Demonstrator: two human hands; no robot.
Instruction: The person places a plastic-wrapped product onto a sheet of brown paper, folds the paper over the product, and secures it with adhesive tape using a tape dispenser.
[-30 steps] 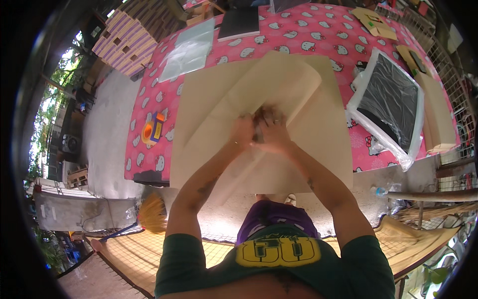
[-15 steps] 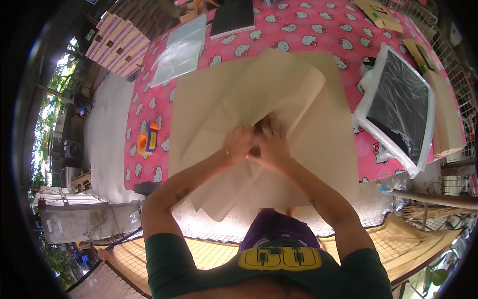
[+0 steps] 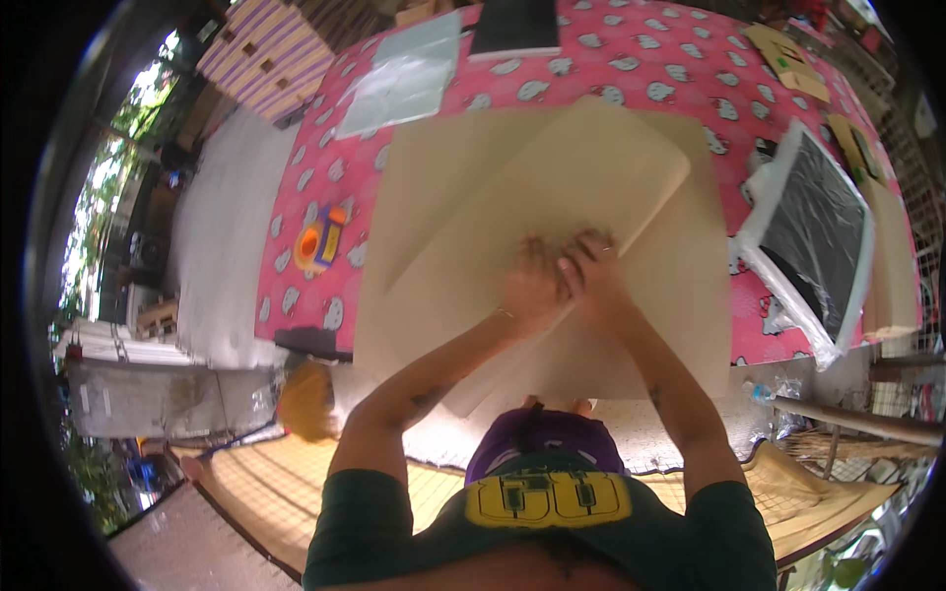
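Observation:
A large sheet of brown kraft paper (image 3: 434, 187) lies over the near part of the table, with one part folded over into a slanting flap. The flap's rounded fold runs down its right side towards me. My left hand (image 3: 537, 284) rests on the flap, palm down, its fingers stretched forward and blurred. Right beside it, thumb close to the left hand, my right hand (image 3: 595, 272) lies with fingers spread over the paper near the flap's right edge. Neither hand shows anything in its grip. Whatever may lie under the flap is hidden.
On the pink patterned tablecloth (image 3: 650, 84) sit an orange and blue tape dispenser (image 3: 320, 241), clear plastic sheets (image 3: 404, 84), a black flat board (image 3: 515, 28) and a plastic-wrapped dark panel (image 3: 813, 241). Flat cardboard pieces (image 3: 788, 59) lie far right. Stacked boxes (image 3: 266, 59) stand far left.
Both hands have come off the dark gap at the flap's edge and now lie on the paper. The flap has come down flatter, covering the gap. The whole view has shifted.

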